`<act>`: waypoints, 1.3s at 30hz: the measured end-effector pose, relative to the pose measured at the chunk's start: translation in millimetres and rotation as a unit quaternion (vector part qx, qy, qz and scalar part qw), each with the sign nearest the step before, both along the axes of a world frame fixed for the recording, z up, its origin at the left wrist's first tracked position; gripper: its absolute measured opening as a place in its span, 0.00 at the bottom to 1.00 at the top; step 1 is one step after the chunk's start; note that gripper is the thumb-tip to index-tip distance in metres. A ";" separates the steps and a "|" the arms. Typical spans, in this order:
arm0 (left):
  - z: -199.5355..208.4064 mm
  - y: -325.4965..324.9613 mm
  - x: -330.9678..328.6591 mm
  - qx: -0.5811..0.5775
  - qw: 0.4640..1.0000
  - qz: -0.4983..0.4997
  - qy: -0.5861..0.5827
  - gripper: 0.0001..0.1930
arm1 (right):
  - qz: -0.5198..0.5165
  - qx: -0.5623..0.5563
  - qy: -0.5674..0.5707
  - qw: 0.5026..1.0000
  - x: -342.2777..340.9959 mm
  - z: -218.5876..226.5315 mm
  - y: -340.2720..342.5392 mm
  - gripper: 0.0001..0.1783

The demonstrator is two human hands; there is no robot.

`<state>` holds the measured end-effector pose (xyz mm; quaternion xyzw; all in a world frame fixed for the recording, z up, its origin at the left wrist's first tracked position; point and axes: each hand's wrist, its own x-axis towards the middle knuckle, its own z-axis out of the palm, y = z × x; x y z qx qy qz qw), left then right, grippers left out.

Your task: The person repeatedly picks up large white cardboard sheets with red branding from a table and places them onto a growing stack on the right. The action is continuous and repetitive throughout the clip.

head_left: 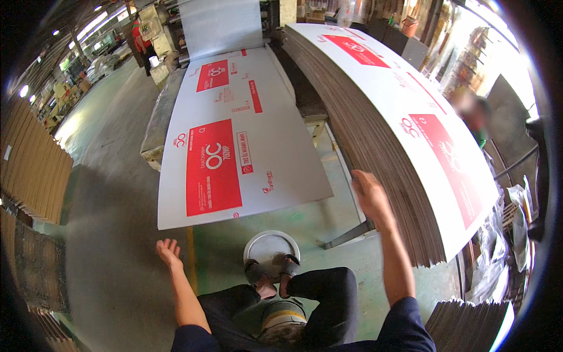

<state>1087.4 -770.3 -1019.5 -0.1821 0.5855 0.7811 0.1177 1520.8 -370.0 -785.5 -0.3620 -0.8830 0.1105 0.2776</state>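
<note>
A large white cardboard sheet with red printed panels slopes down toward me from a machine. My left hand hovers just short of its near left corner, fingers apart and holding nothing. To the right rises a tall stack of cardboard sheets, the top one white with similar red print. Between the sloping sheet and this stack is my right hand, close by the stack's side. Its fingers are loosely stretched and nothing shows in them; whether they touch the stack I cannot tell.
My sandalled feet rest on a round metal lid or drum top. A metal bar juts out below my right hand. Brown cardboard piles stand at the left, another stack at lower right. A person is beyond the tall stack.
</note>
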 end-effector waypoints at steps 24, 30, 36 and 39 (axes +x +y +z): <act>154.8 36.7 385.1 0.488 0.616 -0.611 -0.097 0.28 | 0.106 0.142 -0.208 0.962 117.3 52.7 -350.7 0.34; 203.2 -11.6 310.7 0.220 0.789 -0.566 0.096 0.25 | -0.044 -0.035 -0.094 0.994 240.6 14.3 -270.6 0.30; 176.6 -97.2 236.2 0.131 0.849 -0.494 0.131 0.23 | -0.371 0.093 -0.443 0.810 449.1 -11.4 -229.3 0.15; 158.9 -137.7 239.4 0.101 0.868 -0.469 0.130 0.23 | -0.415 0.007 -0.249 0.875 473.4 -42.5 -254.3 0.15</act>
